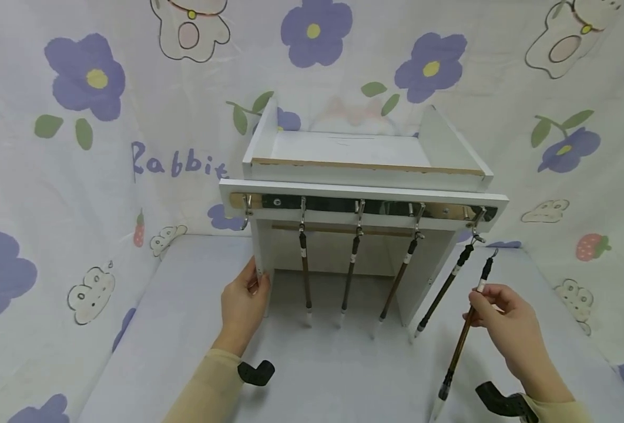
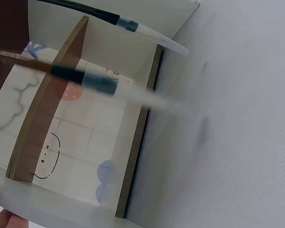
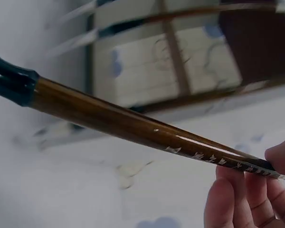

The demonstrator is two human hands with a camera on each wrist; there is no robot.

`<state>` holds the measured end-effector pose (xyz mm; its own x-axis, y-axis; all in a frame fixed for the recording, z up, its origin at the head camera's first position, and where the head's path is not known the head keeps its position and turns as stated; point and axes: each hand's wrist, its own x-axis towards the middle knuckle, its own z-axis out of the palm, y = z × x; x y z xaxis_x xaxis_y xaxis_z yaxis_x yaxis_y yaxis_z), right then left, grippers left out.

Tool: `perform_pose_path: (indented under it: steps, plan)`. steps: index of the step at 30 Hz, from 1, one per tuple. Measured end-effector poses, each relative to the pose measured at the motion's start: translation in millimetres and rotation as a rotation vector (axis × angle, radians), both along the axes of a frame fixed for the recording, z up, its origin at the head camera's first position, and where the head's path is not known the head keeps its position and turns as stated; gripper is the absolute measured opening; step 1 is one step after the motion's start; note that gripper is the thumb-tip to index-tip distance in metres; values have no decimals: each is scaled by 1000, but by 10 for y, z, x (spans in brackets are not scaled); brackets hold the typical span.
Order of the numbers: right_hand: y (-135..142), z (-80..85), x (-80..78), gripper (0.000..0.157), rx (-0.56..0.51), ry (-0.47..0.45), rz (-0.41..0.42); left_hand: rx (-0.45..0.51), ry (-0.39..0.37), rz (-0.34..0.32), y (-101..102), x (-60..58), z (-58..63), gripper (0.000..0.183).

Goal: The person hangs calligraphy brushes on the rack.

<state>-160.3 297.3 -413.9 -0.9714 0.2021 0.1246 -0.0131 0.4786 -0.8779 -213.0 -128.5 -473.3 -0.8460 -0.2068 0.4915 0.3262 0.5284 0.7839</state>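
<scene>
My left hand [image 1: 245,302] grips the edge of the left side panel [image 1: 262,247] of a white brush rack [image 1: 359,189]. In my right hand [image 1: 513,326] a calligraphy brush [image 1: 461,346] is pinched near its upper end, tilted with its white tip down. A small loop tops this brush; pale characters mark its brown handle [image 3: 133,123] in the right wrist view. Several more brushes hang by loops from the rack's hooks, the closest hanging brush [image 1: 444,291] being just left of the held one. No brush hangs from the leftmost hook [image 1: 247,211].
A white open tray [image 1: 344,150] forms the rack's top. The rack stands on a pale tabletop [image 1: 312,376] against a cloth backdrop [image 1: 174,106] with flowers and rabbits. Hanging brush tips [image 2: 161,40] dangle in front of the rack's opening.
</scene>
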Motion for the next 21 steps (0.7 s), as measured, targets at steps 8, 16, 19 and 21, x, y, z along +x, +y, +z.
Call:
perform_pose_path:
  steps: [8,16,19,21]
  plan:
    - [-192,446,203,22,-6,237,-29,-9,0,0,18,7,-11,45]
    - [-358,705,263,18,-84,412,26,-36,10,19,-14,-1,-2,45]
    - [-422,733,249,17,-83,449,90,-33,13,22,-18,2,7,44]
    - [-471,740,234,16,-89,460,133,-25,11,22,-16,4,9,44]
